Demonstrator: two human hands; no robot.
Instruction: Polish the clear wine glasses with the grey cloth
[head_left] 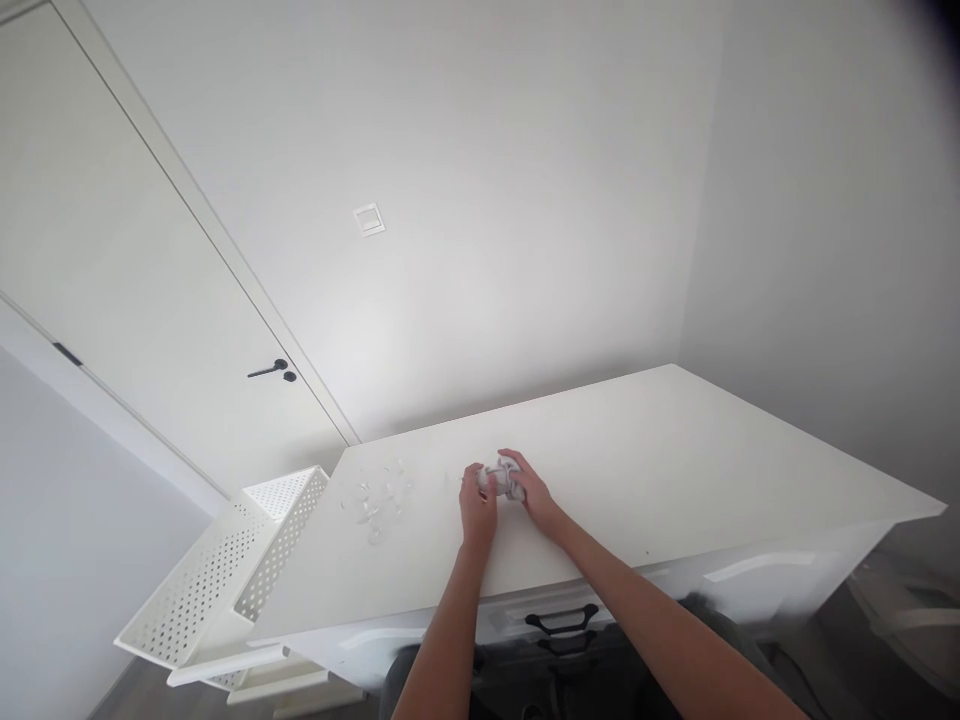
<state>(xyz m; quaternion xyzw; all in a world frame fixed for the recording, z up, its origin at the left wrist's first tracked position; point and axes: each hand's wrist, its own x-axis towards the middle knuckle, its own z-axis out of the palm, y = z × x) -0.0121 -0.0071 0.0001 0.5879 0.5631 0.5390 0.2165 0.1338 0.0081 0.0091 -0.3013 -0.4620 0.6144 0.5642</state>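
Observation:
Over the middle of the white tabletop [615, 450], my two hands hold a small pale grey, rounded object [496, 478] with folds or bands on its right side; its kind is unclear. My left hand [478, 508] closes on its left side, thumb in front. From the right, my right hand [531, 492] wraps its fingers over the far and near sides. Part of the object is hidden by the fingers. To the left of my hands, several small clear, glassy-looking pieces [369, 510] lie scattered on the tabletop.
Left of the table stands a white perforated rack [217, 570]. Dark drawer handles [562, 620] are on the table's front, close to my body. Behind are a wall with a light switch [369, 220] and a door with a black handle [268, 369].

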